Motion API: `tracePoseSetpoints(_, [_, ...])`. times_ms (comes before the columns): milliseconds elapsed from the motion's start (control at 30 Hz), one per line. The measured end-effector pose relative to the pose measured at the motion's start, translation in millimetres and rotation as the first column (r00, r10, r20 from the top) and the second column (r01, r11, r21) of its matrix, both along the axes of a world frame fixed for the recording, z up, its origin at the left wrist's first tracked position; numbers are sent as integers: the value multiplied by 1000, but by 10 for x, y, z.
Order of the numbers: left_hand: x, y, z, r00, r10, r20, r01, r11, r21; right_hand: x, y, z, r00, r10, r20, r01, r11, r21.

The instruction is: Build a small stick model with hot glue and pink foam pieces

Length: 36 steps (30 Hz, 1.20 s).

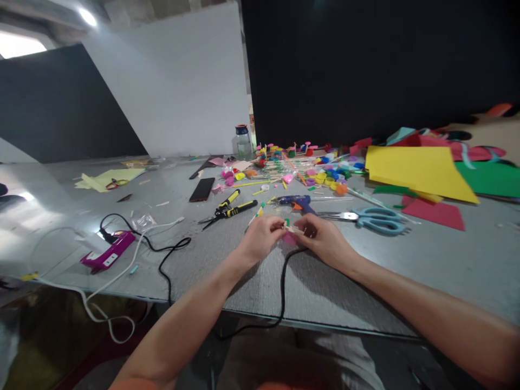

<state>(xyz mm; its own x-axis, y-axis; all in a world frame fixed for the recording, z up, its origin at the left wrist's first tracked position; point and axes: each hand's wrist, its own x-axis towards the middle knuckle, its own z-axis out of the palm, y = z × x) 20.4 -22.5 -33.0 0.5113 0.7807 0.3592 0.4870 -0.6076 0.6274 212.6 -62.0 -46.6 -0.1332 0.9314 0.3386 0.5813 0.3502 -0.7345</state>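
Note:
My left hand [262,236] and my right hand [326,240] meet low over the grey table, fingertips pinched from both sides around a small craft piece. Part of this piece is a pale wooden-looking stick [296,230]. A pink part [289,238] shows beneath it and a bit of green [287,222] behind; my fingers cover the rest, so how they join cannot be made out. Just beyond my hands lies a blue glue gun [293,200] with an orange trigger. Light-blue-handled scissors [377,220] rest right of my right hand, and yellow-black pliers [229,210] lie beyond my left.
Colourful caps and small parts [325,176] are heaped at the back, near a jar [242,142]. Coloured sheets [420,170] cover the right rear. A black phone [202,189] lies left of centre. A purple power strip [109,253] and cables [283,281] occupy the left and front.

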Motion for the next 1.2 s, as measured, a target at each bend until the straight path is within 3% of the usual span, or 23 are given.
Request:
tracePoseSetpoints(533, [5,11,-18,1000,-11,6,12,996,-83,-6,12,3,999,-24,35,23,1000,19])
tracePoseSetpoints(1200, [16,-6,8,1000,11,-1,-11,998,-59,14,6,-2,999,-12,40,9,997,70])
